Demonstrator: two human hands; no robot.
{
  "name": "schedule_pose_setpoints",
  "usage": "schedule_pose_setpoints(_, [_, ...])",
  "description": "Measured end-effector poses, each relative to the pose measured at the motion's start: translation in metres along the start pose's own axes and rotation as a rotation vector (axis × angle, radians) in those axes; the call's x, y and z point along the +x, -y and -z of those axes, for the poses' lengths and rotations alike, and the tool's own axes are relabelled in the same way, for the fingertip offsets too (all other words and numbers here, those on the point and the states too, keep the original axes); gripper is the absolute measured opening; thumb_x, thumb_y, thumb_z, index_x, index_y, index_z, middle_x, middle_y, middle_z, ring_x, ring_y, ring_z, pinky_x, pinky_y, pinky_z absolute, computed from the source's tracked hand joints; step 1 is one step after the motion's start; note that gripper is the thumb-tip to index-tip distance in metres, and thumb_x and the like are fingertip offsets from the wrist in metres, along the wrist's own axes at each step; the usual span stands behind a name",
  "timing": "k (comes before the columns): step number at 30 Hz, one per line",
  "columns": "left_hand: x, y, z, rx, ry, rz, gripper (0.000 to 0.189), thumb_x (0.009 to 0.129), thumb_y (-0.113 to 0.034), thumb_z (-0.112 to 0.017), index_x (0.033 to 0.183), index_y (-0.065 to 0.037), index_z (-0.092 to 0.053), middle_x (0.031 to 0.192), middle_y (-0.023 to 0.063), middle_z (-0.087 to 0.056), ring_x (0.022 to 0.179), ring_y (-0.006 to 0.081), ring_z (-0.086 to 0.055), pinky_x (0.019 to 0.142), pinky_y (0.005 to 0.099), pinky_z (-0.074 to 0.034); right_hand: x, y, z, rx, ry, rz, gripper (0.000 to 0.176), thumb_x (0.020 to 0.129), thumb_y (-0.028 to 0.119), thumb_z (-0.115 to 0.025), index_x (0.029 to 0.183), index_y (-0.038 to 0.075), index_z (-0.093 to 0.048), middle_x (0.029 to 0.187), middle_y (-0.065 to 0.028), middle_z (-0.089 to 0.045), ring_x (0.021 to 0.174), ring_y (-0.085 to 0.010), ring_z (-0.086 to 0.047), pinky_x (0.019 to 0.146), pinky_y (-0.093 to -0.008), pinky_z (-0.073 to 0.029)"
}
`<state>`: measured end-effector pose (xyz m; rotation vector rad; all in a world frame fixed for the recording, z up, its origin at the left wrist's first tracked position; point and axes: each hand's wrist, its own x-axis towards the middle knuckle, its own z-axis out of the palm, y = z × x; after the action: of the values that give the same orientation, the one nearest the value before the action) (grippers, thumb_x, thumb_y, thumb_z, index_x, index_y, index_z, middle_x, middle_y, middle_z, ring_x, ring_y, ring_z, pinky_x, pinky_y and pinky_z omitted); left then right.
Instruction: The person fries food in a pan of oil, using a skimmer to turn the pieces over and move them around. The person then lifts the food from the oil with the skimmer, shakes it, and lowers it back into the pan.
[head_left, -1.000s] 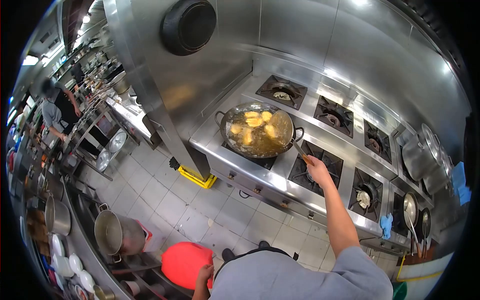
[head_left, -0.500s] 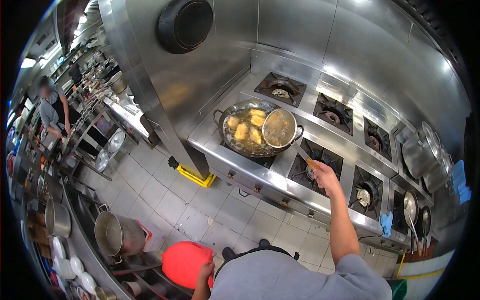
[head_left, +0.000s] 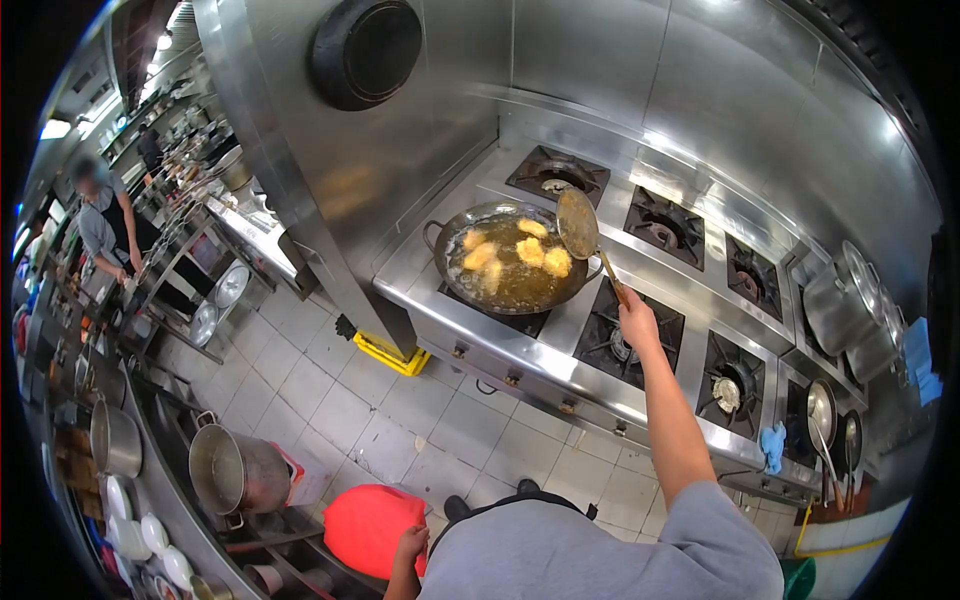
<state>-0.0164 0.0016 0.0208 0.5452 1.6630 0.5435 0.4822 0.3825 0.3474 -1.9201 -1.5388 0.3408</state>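
The right arm reaches forward, its hand (head_left: 638,322) closed; the left hand (head_left: 412,543) hangs low.

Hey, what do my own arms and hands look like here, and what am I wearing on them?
Your right hand and left hand are both bare, with no gloves. A loose, plain grey short sleeve covers your right upper arm, leaving the forearm uncovered. No watch or bracelet shows; rings are too small to tell.

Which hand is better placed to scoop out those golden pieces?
Probably the right hand: it grips the strainer by the wok, while the left hand is down by the red object.
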Motion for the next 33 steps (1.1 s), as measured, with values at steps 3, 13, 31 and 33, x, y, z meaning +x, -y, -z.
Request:
schedule_pose_setpoints(3, [-0.009,-0.008,0.0,0.001,-0.015,0.01,0.022,0.09,-0.023,-0.055,0.096,-0.004,-0.064,0.072,-0.001,-0.058,0.056,0.0089,-0.048,0.05,0.0247,-0.039,0.005,-0.013,-0.029,-0.085,0.013,0.047,0.044,0.085,0.011,-0.051,0.128,0.002,-0.048,0.107,-0.0205,-0.062,0.098,-0.033,-0.061,0.083,-0.0371,-0.047])
schedule_pose_setpoints(13, [-0.006,0.002,0.006,0.016,0.034,0.042,0.031,0.088,-0.02,-0.056,0.109,0.003,-0.056,0.073,0.0061,-0.058,0.05,0.0122,-0.051,0.045,0.0259,-0.042,-0.026,0.003,-0.033,0.507,0.318,-0.206,0.048,0.08,0.006,-0.049,0.128,-0.002,-0.048,0.086,-0.0055,-0.058,0.071,-0.0117,-0.05,0.067,-0.0256,-0.043])
schedule_pose_setpoints(31, [0.015,0.009,-0.001,0.058,0.034,-0.035,0.02,0.09,-0.023,-0.053,0.094,-0.005,-0.062,0.066,-0.0015,-0.055,0.049,0.0075,-0.045,0.043,0.0224,-0.034,-0.039,0.003,-0.002,0.822,0.355,-0.385,0.054,0.087,0.007,-0.048,0.139,0.008,-0.035,0.07,0.0017,-0.047,0.048,-0.0053,-0.035,0.04,-0.0216,-0.029])
schedule_pose_setpoints(33, [0.015,0.011,-0.003,0.02,0.02,-0.045,0.02,0.09,-0.023,-0.053,0.093,-0.005,-0.062,0.066,-0.0015,-0.055,0.05,0.0074,-0.046,0.043,0.0224,-0.034,-0.032,0.0,-0.004,0.829,0.329,-0.383,0.055,0.087,0.007,-0.047,0.14,0.008,-0.034,0.07,0.0018,-0.046,0.047,-0.0051,-0.034,0.039,-0.0216,-0.029])
